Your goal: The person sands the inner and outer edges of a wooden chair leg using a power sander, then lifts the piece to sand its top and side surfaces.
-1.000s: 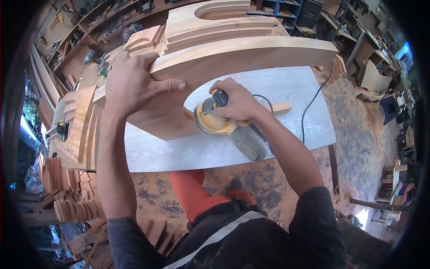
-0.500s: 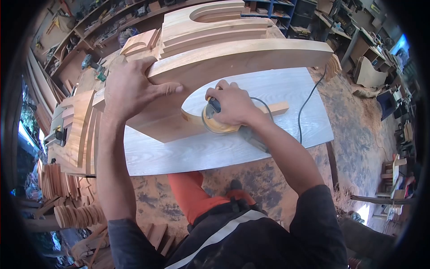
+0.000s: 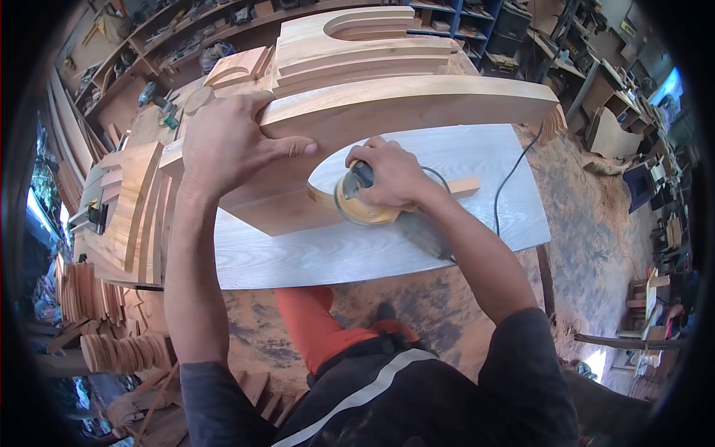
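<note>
A thick curved wooden piece [image 3: 417, 104] stands on edge across the pale wood-grain board [image 3: 298, 261]. My left hand [image 3: 231, 141] grips its upper left part, the thumb lying along the near face and the fingers over the top edge. In my right hand [image 3: 391, 175] is a yellow orbital sander [image 3: 365, 205] with a black top, its disc right at the inner curve of the wood. A grey dust bag [image 3: 428, 235] hangs off the sander below my wrist. Behind the sander a small wooden block [image 3: 467, 186] lies on the board.
More cut wooden pieces [image 3: 365, 56] are stacked at the back, others [image 3: 126, 216] at the left. A green drill [image 3: 158, 100] lies at the back left. The sander's black cord [image 3: 514, 171] runs over the board's right side. Sawdust covers the floor [image 3: 596, 223].
The view has shifted slightly, so the wood and board sit a little differently in it. Both hands keep their holds, and the sander stays at the inner curve.
</note>
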A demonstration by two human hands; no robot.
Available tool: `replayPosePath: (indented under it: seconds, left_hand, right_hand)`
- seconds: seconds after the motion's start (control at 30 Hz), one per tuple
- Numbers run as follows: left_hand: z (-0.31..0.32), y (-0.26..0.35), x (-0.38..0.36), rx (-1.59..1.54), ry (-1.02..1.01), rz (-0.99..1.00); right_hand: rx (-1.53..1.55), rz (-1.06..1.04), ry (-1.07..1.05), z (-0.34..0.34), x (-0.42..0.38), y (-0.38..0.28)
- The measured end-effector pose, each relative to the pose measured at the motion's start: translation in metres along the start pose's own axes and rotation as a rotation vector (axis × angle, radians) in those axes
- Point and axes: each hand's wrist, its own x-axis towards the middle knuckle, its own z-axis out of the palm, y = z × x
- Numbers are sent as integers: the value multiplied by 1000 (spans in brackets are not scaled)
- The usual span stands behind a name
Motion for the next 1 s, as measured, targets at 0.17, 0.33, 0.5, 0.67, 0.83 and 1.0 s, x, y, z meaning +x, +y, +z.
replayPosePath:
  seconds: [0.17, 0.33, 0.5, 0.67, 0.83, 1.0]
  left_hand:
    - [-3, 2, 0, 62, 4, 10]
    - [2, -1, 0, 0, 24, 46]
    - [2, -2, -5, 24, 45, 49]
    - [-1, 1, -1, 64, -23, 13]
    - [-1, 1, -6, 39, 24, 30]
    - [-2, 2, -6, 50, -7, 6]
  right_hand:
    - [573, -7, 74, 12, -2, 11]
    - [154, 1, 37, 1, -9, -4]
    - [288, -74, 22, 3, -7, 4]
    - [130, -62, -9, 3, -16, -3]
    - [172, -112, -5, 0, -12, 0]
    - [540, -45, 70, 12, -2, 11]
